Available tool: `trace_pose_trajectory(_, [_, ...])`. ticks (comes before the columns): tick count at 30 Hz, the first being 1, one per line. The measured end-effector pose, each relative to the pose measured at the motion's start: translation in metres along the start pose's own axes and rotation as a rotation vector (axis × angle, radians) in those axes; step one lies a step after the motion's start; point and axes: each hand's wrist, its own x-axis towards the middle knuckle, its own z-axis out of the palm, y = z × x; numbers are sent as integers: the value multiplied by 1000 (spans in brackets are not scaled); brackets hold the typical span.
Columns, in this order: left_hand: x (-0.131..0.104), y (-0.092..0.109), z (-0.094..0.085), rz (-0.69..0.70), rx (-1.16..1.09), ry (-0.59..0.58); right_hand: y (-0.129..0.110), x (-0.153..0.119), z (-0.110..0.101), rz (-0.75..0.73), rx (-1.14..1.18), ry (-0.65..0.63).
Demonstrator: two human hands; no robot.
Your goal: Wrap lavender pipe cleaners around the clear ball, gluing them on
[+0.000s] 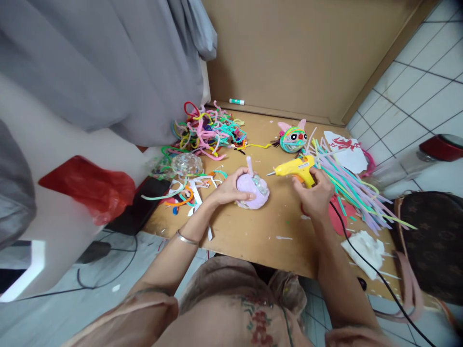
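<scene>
My left hand [233,187] is wrapped round the left side of a lilac pipe-cleaner ball [249,196], low over the table. A loose lilac strand [249,166] stands up from the ball's top, and a clear, shiny patch [259,183] shows on its upper right. My right hand [316,193] grips a yellow hot glue gun [295,168] by the handle. Its metal nozzle points left toward the ball, a short gap away from it. A black cord hangs from the glue gun's side past my right forearm.
A tangled heap of pipe cleaners [210,127] lies back left, beside a clear plastic ball [187,165]. A finished-looking animal head [292,138] sits behind the glue gun. Straight pipe cleaners [354,188] spread at right, near a brown bag [430,241]. A glue stick [237,101] lies at the back.
</scene>
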Motion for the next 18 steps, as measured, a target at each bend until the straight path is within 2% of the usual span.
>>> trace_pose_trajectory(2, [0, -2, -1, 12, -20, -15, -8, -2, -1, -91, 35, -6])
trace_pose_trajectory(5, [0, -3, -1, 23, -31, -40, -18, -5, -3, -152, 73, -8])
trace_pose_trajectory(11, [0, -2, 0, 27, -51, -79, -22, -6, -4, -217, 96, -1])
trace_pose_trajectory(18, [-2, -2, 0, 47, -34, -78, -19, -6, -4, -212, 70, -30])
